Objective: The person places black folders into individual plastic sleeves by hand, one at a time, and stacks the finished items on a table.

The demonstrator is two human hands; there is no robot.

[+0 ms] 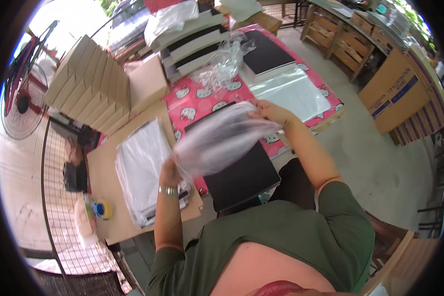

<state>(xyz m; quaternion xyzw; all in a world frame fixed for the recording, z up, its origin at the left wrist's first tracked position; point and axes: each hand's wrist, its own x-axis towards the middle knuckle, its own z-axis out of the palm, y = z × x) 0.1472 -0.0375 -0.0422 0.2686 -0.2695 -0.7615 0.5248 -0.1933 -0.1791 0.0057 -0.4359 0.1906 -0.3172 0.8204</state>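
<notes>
A clear plastic bag (222, 140), smeared by motion, stretches between my two hands. My left hand (169, 172), with a metal watch at its wrist, grips the bag's near left end. Its far right edge is pinched by my right hand (270, 112). Under the bag lies a stack of black boards (244, 180) at the table's near edge, partly covered by it. Left of the boards, beside my left hand, is a pile of plastic-wrapped sheets (142, 163). Beyond my right hand lie flat clear plastic bags (293, 96) and another black board stack (266, 52).
Crumpled clear plastic (222, 66) lies on the pink patterned tablecloth (185, 111). Leaning cardboard boxes (91, 89) rise at the left near a fan (23, 102). A yellow-and-blue container (102, 209) stands at the left edge. Large cartons (394, 93) lean at the right.
</notes>
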